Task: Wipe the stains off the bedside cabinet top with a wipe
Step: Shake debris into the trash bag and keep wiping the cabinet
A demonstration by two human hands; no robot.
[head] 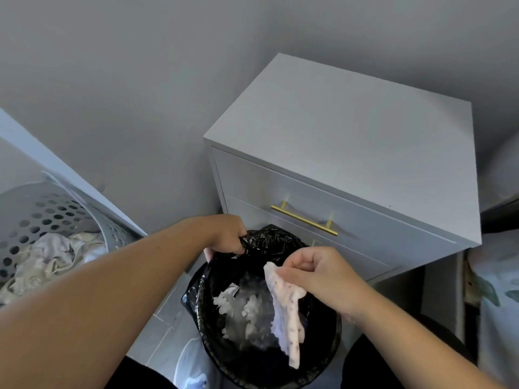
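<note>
The white bedside cabinet (351, 141) stands against the grey wall, and its top looks plain white with one tiny dark speck near the front right edge. My right hand (317, 276) pinches a stained, pinkish-white wipe (286, 313) that hangs down over the mouth of a bin. My left hand (224, 234) grips the rim of the black bin liner (269, 240) at the bin's far left edge. Crumpled white tissues (238, 301) lie inside the bin.
The bin stands on the floor right in front of the cabinet drawers, below a gold handle (304, 219). A perforated grey laundry basket (47, 220) with cloths in it sits at the left. Patterned bedding (497, 276) is at the right edge.
</note>
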